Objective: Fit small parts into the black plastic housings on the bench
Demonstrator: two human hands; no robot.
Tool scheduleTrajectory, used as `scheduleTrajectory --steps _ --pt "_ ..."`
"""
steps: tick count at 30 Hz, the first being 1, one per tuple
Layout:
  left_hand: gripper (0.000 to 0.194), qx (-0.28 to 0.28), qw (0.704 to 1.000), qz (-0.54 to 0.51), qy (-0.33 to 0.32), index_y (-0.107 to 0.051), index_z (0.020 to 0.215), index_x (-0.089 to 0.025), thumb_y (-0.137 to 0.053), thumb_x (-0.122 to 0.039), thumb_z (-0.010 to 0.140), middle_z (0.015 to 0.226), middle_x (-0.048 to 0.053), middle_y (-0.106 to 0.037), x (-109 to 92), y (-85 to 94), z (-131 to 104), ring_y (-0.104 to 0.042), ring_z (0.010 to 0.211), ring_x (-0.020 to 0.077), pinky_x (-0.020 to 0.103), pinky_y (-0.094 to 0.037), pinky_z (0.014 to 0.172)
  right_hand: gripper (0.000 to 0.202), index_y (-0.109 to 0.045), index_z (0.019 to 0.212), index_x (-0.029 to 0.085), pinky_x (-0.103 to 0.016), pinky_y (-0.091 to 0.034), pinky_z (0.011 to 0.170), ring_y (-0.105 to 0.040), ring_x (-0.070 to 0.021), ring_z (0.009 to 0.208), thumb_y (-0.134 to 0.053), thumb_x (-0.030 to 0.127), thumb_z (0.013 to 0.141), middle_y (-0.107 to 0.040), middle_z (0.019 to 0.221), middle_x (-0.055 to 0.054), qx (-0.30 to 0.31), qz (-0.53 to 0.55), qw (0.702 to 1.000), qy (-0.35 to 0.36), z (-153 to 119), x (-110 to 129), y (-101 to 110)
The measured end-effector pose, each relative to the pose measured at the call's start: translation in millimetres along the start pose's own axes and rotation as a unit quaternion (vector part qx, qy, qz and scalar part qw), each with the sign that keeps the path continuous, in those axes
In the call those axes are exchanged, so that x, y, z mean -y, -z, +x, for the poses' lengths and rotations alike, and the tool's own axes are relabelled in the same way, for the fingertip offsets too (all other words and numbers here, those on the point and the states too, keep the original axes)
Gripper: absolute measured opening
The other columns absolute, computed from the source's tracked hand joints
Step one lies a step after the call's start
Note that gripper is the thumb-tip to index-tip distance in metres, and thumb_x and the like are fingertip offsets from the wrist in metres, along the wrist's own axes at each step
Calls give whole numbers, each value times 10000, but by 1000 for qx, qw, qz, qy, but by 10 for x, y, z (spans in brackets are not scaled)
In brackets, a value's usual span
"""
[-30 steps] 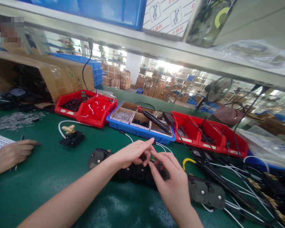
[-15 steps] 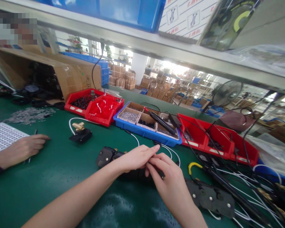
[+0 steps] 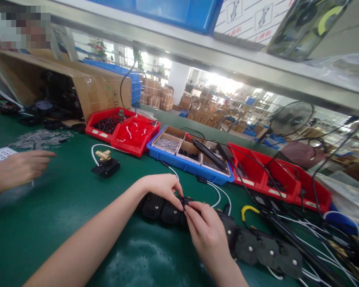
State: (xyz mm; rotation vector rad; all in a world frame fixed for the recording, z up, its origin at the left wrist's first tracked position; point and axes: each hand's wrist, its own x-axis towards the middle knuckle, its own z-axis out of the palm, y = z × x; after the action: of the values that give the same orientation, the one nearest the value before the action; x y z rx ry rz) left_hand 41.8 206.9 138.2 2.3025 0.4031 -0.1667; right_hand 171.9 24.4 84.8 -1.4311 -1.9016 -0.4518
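A row of black plastic housings [image 3: 170,212], each with a small silvery round spot on its face, lies across the green bench under my hands. My left hand [image 3: 164,187] reaches over the row from behind, its thumb and fingers closed around the top of one housing near the middle. My right hand [image 3: 209,225] comes from the front with thumb and forefinger pinched together at that same housing, close to my left thumb. Whatever sits between the right fingertips is too small to make out. Part of the row is covered by my right hand.
Behind the row stands a blue tray [image 3: 191,169] of small parts with a black electric screwdriver [image 3: 208,151] across it. Red bins [image 3: 128,145] flank it. A brass-topped black valve [image 3: 106,164] lies left. A co-worker's hand [image 3: 20,167] is further left; white cables [image 3: 317,239] crowd the right.
My hands have come down from above the row onto one housing, fingertips now pinching there. The view has shifted slightly. The co-worker's hand has moved left.
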Motion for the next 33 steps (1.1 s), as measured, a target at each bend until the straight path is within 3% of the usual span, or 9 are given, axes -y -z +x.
scheduleTrajectory --steps 9,16,22,25,33 --pt "396 22 1000 14 -2 -794 942 -168 -795 -456 671 618 -56 -552 20 -21 36 -462 591 104 241 -300 518 125 -630 999 140 -369 -564 818 -630 -217 862 -516 96 975 -665 944 -98 33 25 999 -25 7 32 25" --pt "329 43 999 28 -1 -793 900 -186 -802 -421 670 573 -66 -504 -31 15 -12 -451 567 103 246 -288 504 171 -653 1065 121 -318 -571 709 -623 -204 801 -504 114 982 -631 899 -100 43 20 998 -50 32 0 19" --pt "597 18 999 42 -15 -740 1093 -150 -747 -598 698 570 -72 -451 -3 5 16 -431 537 108 253 -286 486 207 -664 1061 108 -316 -567 692 -608 -197 787 -468 135 1001 -613 880 -100 39 4 998 -45 73 -27 27" --pt "488 14 999 19 -34 -744 1045 -146 -701 -539 759 536 -79 -428 27 -25 73 -401 509 101 255 -272 479 204 -663 1037 108 -324 -560 691 -603 -198 782 -464 132 1000 -610 881 -103 41 -3 998 -47 92 -10 23" --pt "344 2 1000 3 -20 -756 933 -153 -741 -416 711 502 -93 -371 13 -67 102 -364 502 94 261 -250 468 194 -647 946 137 -314 -521 650 -575 -191 732 -462 147 1003 -596 827 -80 48 -5 998 -40 122 -4 23"
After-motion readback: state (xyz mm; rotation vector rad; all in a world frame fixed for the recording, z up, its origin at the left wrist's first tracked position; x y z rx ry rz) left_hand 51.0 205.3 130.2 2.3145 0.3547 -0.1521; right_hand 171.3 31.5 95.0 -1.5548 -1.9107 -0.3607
